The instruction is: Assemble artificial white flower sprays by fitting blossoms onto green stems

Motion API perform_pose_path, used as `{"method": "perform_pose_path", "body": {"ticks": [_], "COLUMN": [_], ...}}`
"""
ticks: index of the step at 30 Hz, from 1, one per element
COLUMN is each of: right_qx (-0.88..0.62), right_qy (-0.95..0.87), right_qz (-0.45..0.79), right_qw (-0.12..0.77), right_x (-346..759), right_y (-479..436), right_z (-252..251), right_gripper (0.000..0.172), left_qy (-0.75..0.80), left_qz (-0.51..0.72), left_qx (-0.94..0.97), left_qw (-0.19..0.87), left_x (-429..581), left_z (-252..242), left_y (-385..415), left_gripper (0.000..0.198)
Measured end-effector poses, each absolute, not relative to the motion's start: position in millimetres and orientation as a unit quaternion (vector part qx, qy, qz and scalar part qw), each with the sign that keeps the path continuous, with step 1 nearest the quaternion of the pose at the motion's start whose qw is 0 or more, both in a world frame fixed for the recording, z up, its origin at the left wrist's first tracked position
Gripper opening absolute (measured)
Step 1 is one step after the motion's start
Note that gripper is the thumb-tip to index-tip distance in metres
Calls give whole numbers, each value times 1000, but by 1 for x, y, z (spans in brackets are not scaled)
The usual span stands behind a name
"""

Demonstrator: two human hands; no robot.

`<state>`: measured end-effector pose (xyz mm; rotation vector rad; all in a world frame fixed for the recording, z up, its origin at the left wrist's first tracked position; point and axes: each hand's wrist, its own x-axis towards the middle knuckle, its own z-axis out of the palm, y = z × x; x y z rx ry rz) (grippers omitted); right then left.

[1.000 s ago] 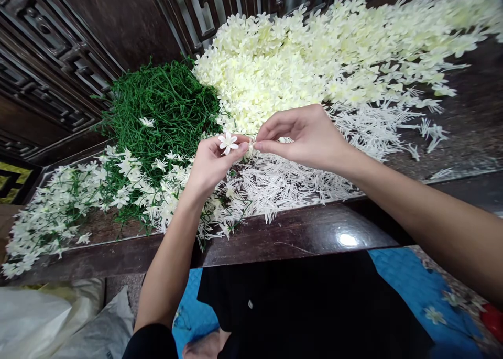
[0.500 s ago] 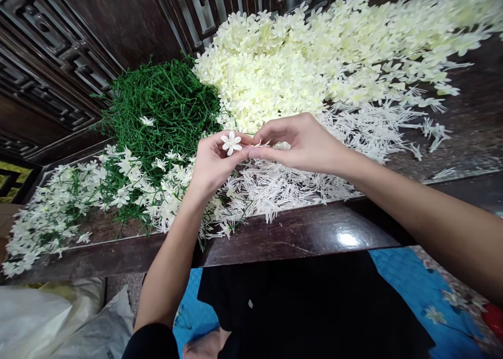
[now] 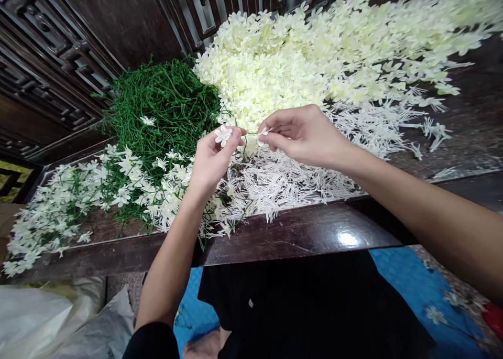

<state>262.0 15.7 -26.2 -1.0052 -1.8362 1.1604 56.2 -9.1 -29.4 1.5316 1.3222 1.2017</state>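
Observation:
My left hand (image 3: 214, 157) is closed, with a white artificial flower (image 3: 223, 136) showing between thumb and forefinger. A thin green stem (image 3: 245, 141) curves out near its fingertips; whether it joins that flower I cannot tell. Just to the right, my right hand (image 3: 304, 139) pinches a small white flower piece (image 3: 262, 134) between thumb and finger. The fingertips of the two hands are slightly apart. Beneath them lie white thin-pronged pieces (image 3: 291, 183). Behind my hands is a heap of loose cream petal pieces (image 3: 271, 81).
A tangle of green stems (image 3: 161, 105) sits at the back left. White flowers on stems (image 3: 58, 207) spread along the left of the dark wooden bench (image 3: 291, 238). Carved wooden panels (image 3: 78, 29) stand behind. Pale bags (image 3: 35, 317) lie at the lower left, and a blue mat (image 3: 416, 291) is below.
My hands have moved apart; the right has shifted slightly right with a white flower piece at its fingertips. The flower in my left hand has moved slightly left and up.

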Motion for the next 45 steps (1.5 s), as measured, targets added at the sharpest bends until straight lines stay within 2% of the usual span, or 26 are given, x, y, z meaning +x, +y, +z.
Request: {"method": "perform_pose_path", "body": {"ticks": [6,12,15,24,28,30,32,35,41,45], "right_qx": [-430,-435,-426,-388,-404,-400,-396,-392,-394,-397], "right_qy": [-713,-726,-719,-731,-724,-723,-722,-719,-704,-703], "right_qz": [434,435,464,485,482,482,481,488,508,511], "right_qw": [345,307,293,283,283,291,300,302,300,295], "right_x": [263,261,262,265,265,265,266,266,266,266], "right_y": [18,19,18,18,18,18,18,18,17,17], "right_z": [-26,-25,-25,-24,-23,-23,-23,-24,-22,-22], "right_gripper": [28,6,3,15,13,15,16,19,42,45], "left_qy": [505,519,529,515,498,505,511,525,527,518], "left_qz": [491,487,473,478,464,441,418,393,374,377], "left_qx": [559,499,503,486,519,564,600,608,644,651], "left_qw": [438,495,494,520,517,482,451,446,409,408], "left_x": [61,70,69,64,62,59,58,58,60,58], "left_z": [-28,-19,-19,-23,-23,-24,-26,-27,-27,-27], "left_y": [-8,-13,-12,-6,-8,-9,-11,-12,-11,-12], "left_gripper": [31,19,15,8,26,39,43,37,21,27]}}
